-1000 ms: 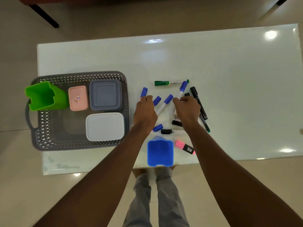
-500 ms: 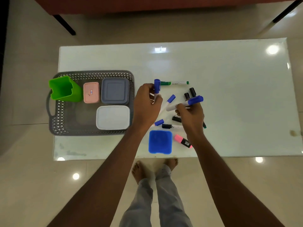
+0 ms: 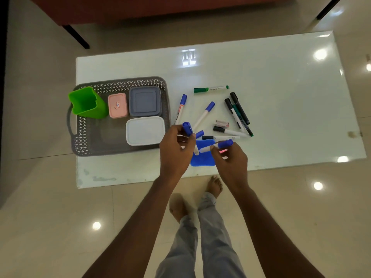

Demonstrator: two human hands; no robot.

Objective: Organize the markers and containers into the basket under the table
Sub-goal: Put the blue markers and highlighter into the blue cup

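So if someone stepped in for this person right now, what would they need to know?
The left hand grips a blue-capped marker; the right hand holds a second blue-capped marker.
The grey basket sits on the table, holding the green cup, pink box, grey box and white box.
Loose on the table: blue container, green marker, black markers, other blue-capped markers.
Left to do: all of those into the basket.

free: basket (image 3: pixel 94 137) front-left floor | blocked: markers (image 3: pixel 240 109) strewn mid-table
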